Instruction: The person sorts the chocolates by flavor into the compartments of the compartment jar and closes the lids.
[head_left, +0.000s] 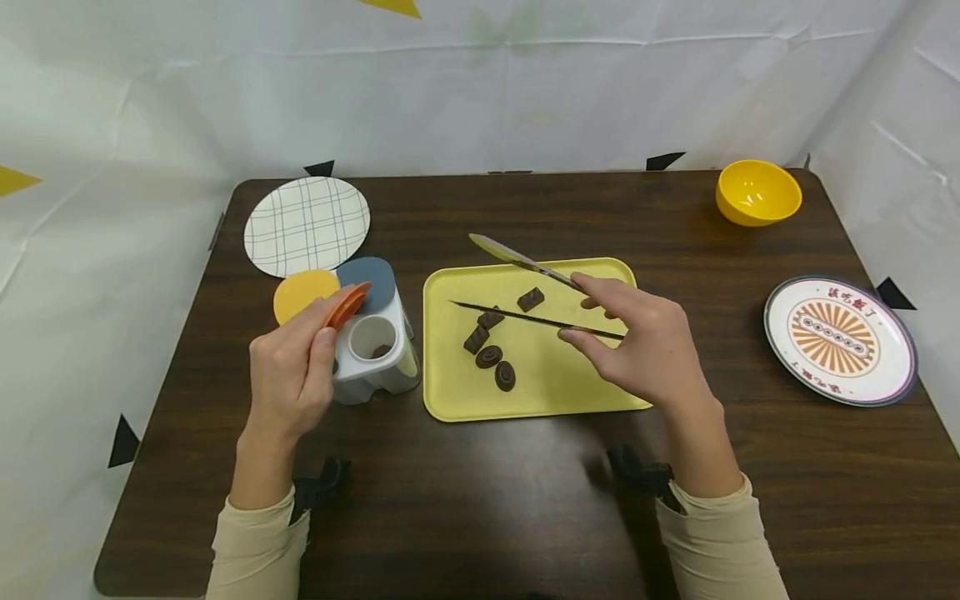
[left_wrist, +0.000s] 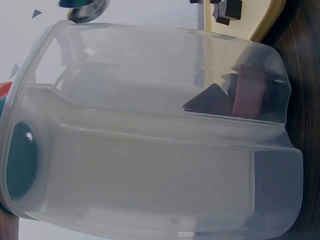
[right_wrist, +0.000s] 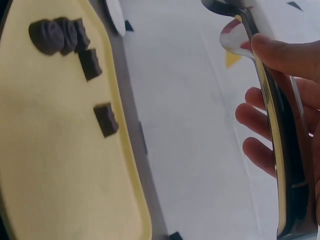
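Your left hand [head_left: 288,367] pinches an orange lid [head_left: 347,307] between thumb and fingers. Your right hand [head_left: 648,346] holds metal tongs [head_left: 517,258], thumb on one arm and fingers on the other, the arms spread wide with nothing between the tips. Just beyond and right of your left hand stands a pale container [head_left: 363,385]; its uncovered round opening shows a small dark piece [head_left: 381,351] inside. A blue lid [head_left: 375,279] and a yellow lid [head_left: 303,293] sit on its far side. Between your hands lies a yellow tray [head_left: 585,375] with five dark brown pieces [head_left: 505,376], below and left of the tongs. Right of your right hand is a printed white plate [head_left: 836,342]. Farther out, a checked round plate [head_left: 307,225] lies beyond your left hand, a yellow bowl [head_left: 757,192] beyond and right of your right.
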